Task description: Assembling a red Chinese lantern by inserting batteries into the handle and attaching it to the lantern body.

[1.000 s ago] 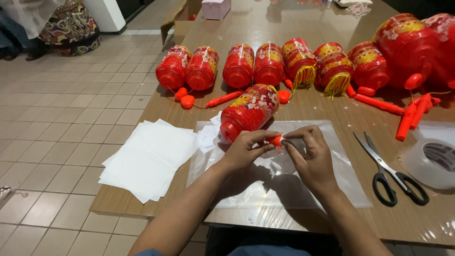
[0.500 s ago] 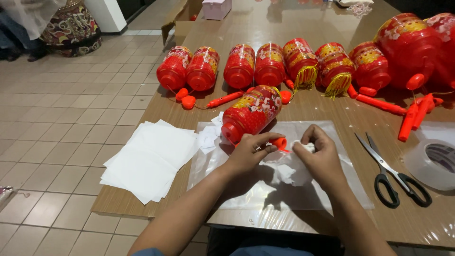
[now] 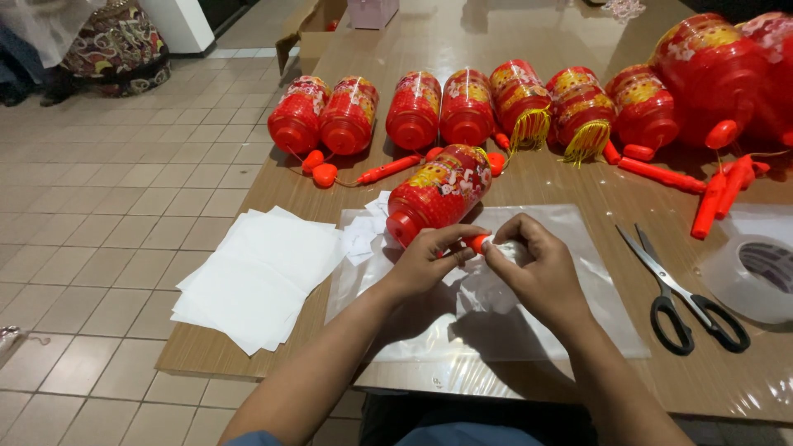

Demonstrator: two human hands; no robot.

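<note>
Glossy red plastic is shown on the lantern (image 3: 439,192) at frame centre. A clear, shiny plastic sheet (image 3: 570,248) is spread below it. Matt white paper (image 3: 256,277) is stacked lower left. The tabletop (image 3: 512,33) seems smooth wood. The scissors (image 3: 681,289) appear metal-bladed.

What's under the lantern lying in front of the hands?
The lantern lies on clear plastic sheets and small white paper pieces on the table. Whatever lies directly beneath it is hidden by its body.
</note>
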